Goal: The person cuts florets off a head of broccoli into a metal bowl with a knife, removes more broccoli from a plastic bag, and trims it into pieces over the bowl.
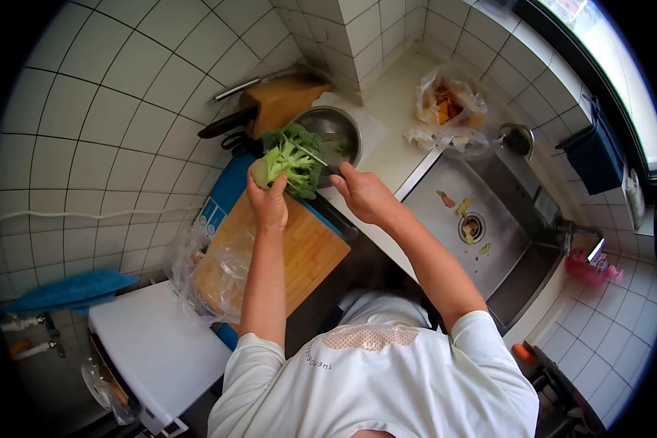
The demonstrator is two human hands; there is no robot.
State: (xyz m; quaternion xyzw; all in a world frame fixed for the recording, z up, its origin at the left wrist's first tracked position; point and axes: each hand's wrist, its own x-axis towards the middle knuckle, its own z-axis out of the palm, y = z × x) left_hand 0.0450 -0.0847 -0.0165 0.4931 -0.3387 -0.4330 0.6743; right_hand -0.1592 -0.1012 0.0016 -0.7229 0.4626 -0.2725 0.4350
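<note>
A large head of broccoli [293, 162] is gripped by its stem end in my left hand [269, 201], held up over the far end of the wooden cutting board [315, 252]. My right hand [365, 193] is closed around a knife, whose thin blade [310, 153] reaches into the broccoli's stalks. Right behind the broccoli is a round metal bowl [352, 135] with a bit of green inside. The knife's handle is mostly hidden in my fingers.
A sink [489, 241] with peelings round its drain lies to the right. A wooden knife block [285, 98] stands behind the broccoli. Clear plastic bags lie on the board's left side [226, 274] and on the far counter [452, 109]. A white appliance top [157, 350] is at lower left.
</note>
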